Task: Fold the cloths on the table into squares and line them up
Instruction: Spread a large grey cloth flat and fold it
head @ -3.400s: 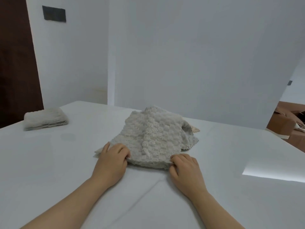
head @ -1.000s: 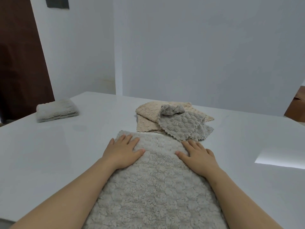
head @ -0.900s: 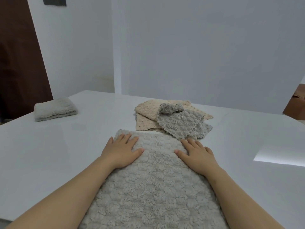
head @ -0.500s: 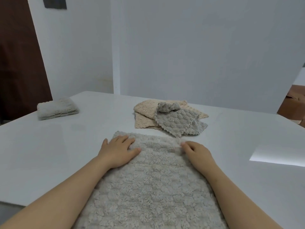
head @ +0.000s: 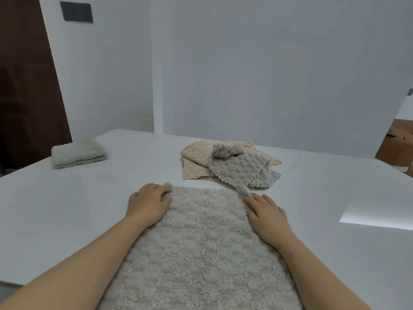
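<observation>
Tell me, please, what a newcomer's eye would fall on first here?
The large fluffy grey cloth spread flat in front, with the left hand and right hand at its far corners. Behind it lies a beige cloth under a crumpled grey cloth; a folded cloth sits far left.

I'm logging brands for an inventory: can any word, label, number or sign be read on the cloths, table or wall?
None can be read. The spread cloth, the folded cloth, the beige cloths and the small grey cloth show no printed tag; the dark wall plate looks blank.
</observation>
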A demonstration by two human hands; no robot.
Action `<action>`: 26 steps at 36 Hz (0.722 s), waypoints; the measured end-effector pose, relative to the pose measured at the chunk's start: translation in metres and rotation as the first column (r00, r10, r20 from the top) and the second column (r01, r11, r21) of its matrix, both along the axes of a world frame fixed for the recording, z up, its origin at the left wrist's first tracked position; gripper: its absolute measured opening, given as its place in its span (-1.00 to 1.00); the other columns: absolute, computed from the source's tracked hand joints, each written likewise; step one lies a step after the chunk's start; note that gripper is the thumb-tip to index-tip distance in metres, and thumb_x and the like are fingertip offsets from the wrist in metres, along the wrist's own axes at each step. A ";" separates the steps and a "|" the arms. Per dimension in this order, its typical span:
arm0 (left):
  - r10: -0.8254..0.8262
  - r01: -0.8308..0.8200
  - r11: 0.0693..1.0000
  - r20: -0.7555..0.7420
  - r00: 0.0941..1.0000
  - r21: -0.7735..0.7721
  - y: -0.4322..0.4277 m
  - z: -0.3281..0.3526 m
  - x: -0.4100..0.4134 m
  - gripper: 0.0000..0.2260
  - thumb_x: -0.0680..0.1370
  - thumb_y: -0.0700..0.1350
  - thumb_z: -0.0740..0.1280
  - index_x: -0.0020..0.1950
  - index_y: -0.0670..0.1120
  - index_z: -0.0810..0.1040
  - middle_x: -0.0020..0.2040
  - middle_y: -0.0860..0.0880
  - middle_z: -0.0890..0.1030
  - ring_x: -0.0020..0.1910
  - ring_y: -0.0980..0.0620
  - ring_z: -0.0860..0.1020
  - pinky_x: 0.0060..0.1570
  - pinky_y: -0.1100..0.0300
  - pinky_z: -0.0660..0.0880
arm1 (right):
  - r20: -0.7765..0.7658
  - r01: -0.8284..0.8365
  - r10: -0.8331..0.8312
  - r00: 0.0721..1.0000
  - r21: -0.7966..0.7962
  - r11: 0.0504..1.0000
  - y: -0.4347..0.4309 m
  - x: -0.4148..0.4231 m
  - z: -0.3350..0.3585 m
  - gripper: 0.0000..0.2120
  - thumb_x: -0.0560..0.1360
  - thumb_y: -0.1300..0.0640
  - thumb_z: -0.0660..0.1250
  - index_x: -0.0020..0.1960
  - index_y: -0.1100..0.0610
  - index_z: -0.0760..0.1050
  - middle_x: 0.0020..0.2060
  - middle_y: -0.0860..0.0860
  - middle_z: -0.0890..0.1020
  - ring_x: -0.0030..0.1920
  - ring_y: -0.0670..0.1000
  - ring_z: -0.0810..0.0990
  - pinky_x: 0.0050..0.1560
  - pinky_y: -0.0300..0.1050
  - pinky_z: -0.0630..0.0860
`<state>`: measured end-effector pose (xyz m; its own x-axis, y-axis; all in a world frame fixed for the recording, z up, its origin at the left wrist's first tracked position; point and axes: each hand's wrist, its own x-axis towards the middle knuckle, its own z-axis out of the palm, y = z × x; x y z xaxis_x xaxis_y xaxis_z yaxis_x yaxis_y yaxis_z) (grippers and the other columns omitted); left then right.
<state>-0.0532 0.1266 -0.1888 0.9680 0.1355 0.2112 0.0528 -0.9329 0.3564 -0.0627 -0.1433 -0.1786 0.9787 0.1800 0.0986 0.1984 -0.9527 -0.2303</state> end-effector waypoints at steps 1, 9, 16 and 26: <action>-0.019 0.020 1.000 0.038 0.999 -0.024 0.000 0.000 -0.001 -0.68 0.59 -0.01 0.13 0.35 0.06 0.38 0.33 0.05 0.41 0.35 0.05 0.30 0.27 0.10 0.25 | 0.038 -0.020 0.020 0.999 0.010 1.000 0.000 -0.001 0.000 -0.59 0.64 0.04 -0.04 0.48 -0.09 0.11 0.47 -0.17 0.14 0.49 -0.04 0.02 0.41 -0.07 0.08; -0.056 0.109 0.975 0.262 0.963 -0.191 -0.004 0.005 0.003 -0.58 0.52 -0.09 0.25 0.38 -0.07 0.34 0.37 -0.03 0.30 0.35 -0.03 0.28 0.27 0.02 0.26 | 0.227 -0.008 -0.026 0.974 0.144 0.989 -0.002 0.011 0.001 -0.53 0.61 0.06 0.01 0.50 -0.04 0.05 0.51 -0.10 0.04 0.49 -0.02 0.04 0.43 -0.12 0.03; -0.089 0.096 0.994 0.148 0.985 -0.045 -0.010 0.005 0.033 -0.51 0.54 -0.03 0.24 0.45 -0.07 0.22 0.43 0.01 0.17 0.40 0.01 0.20 0.30 0.06 0.25 | 0.089 0.102 -0.108 0.990 0.073 0.992 -0.001 0.042 0.000 -0.53 0.62 0.05 -0.06 0.52 -0.04 -0.03 0.52 -0.09 -0.01 0.49 0.02 0.06 0.41 0.02 0.17; -0.031 0.041 0.993 -0.089 0.996 0.107 -0.009 0.001 0.058 -0.56 0.58 0.08 0.06 0.45 0.03 0.23 0.54 0.08 -0.09 0.51 -0.01 -0.09 0.41 0.00 0.09 | 0.054 0.162 -0.165 0.985 0.056 0.985 -0.004 0.064 -0.006 -0.57 0.61 0.05 -0.05 0.48 -0.07 0.11 0.48 -0.10 0.15 0.43 0.06 0.19 0.36 0.04 0.15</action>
<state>0.0050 0.1173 -0.1880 0.9871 0.0812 0.1379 0.0449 -0.9676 0.2485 0.0011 -0.1473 -0.1849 0.9868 0.0111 0.1613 0.0552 -0.9607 -0.2719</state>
